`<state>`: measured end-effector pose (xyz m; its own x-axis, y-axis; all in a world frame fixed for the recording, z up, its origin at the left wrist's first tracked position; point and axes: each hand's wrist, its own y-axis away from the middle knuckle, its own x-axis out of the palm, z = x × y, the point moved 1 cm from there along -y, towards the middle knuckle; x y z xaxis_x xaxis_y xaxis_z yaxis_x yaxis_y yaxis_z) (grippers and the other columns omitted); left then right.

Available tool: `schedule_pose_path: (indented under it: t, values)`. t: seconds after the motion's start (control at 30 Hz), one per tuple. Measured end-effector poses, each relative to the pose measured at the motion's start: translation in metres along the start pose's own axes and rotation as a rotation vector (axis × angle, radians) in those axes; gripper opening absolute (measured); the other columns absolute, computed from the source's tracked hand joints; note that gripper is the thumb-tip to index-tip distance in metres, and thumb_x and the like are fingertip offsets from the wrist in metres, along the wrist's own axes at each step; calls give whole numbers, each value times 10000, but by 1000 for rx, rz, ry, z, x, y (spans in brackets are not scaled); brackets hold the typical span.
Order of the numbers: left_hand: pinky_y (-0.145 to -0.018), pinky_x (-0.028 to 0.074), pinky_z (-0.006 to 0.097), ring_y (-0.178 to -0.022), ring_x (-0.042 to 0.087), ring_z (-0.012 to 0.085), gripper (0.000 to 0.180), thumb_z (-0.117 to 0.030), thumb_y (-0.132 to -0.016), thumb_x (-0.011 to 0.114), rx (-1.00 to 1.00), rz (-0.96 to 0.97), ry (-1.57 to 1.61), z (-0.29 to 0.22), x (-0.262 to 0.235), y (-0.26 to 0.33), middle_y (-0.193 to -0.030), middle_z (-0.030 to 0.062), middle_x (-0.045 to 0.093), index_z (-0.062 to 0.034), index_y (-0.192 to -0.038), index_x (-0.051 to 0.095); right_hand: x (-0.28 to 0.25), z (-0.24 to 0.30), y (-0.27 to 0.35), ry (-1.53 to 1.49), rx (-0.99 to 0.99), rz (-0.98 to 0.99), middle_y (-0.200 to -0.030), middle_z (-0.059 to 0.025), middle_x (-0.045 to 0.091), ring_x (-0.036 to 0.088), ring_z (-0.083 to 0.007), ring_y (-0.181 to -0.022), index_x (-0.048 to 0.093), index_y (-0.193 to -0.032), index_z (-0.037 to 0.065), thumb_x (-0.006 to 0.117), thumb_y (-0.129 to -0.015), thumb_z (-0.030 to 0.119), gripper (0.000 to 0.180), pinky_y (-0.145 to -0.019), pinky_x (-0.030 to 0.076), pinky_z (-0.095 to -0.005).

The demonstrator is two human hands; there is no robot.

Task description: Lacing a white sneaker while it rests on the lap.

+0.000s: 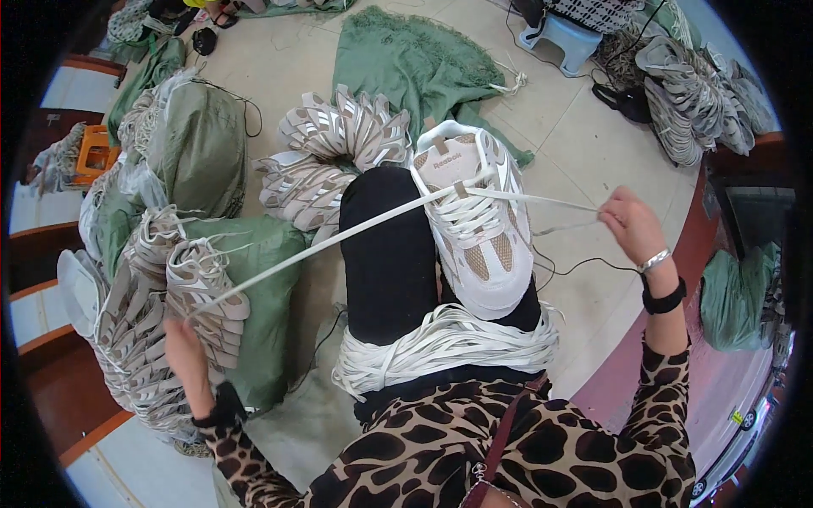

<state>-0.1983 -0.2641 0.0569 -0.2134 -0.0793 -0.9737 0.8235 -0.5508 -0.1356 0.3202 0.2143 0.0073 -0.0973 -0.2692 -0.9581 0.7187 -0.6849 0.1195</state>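
- Sneaker (477, 229), one, white with tan mesh panels, rests toe toward the person on the right thigh of the black trousers (385, 254), between the two hands.
- One white lace (339, 237) runs through the sneaker's upper eyelets; its two ends stretch out taut to either side.
- Left hand (182, 343), low and far left of the sneaker, has its grip pressed together on the long end of the lace; the fingers themselves are turned away, so how they wrap it cannot be told.
- Right hand (631, 222), out to the right of the sneaker, has its grip pinching the shorter end of the lace; a silver bangle and a black band sit on that wrist.
- One thick bundle of loose white laces (445, 343) lies across the lap, just below the sneaker and between the forearms.
- Piles of unlaced shoe uppers: one (330, 157) fanned on the floor beyond the knees, one (161, 305) right beside the left hand, one (690, 93) well beyond the right hand.
- Green sacks (254, 279), two at least, lie under and behind the pile by the left hand; another green bag (732, 296) sits right of the right hand.
- One green cloth (415, 63) is spread on the floor beyond the sneaker.
- One pale blue stool (563, 38) stands far off, past the cloth.
- Nothing crosses the taut lace between either hand and the sneaker.
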Motion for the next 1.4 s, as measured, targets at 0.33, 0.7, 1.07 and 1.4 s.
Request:
schedule_pose_path:
  t: [0.33, 0.7, 1.07, 1.4]
  values:
    - [-790, 577, 397, -974, 667, 273, 203, -197, -1009, 443, -824, -133, 1519, 38, 26, 35, -1115, 202, 634, 2, -995, 480, 52, -130, 22, -1338, 804, -439, -1002, -165, 676, 656, -222, -883, 597, -1065, -33, 520, -950, 110, 199, -702, 538, -302]
    - [-516, 341, 216, -561, 369, 80, 78, -115, -979, 493, -623, 114, 2087, -10, 72, -3, -701, -4, 414, -41, -1003, 499, 23, -319, 131, -1735, 829, -1080, -708, 5, 467, 323, -59, -499, 548, -1053, -27, 591, -921, 71, 170, -425, 267, -214]
    - [-622, 410, 160, -700, 539, 18, 239, -67, -916, 596, 23, 617, 1735, -305, -18, -15, -959, 61, 710, -6, -1146, 621, -35, 90, -64, -890, -217, 285, -737, 14, 618, 509, -41, -596, 429, -1347, 80, 479, -908, 71, 442, -538, 411, -201]
    - [-653, 471, 208, -730, 612, 58, 73, -36, -859, 645, 395, 580, 1323, -347, -26, 2, -785, 10, 671, 10, -916, 656, -48, 121, -93, -458, -348, 436, -606, -48, 613, 550, -151, -479, 496, -1160, 90, 510, -854, -2, 320, -474, 411, -281]
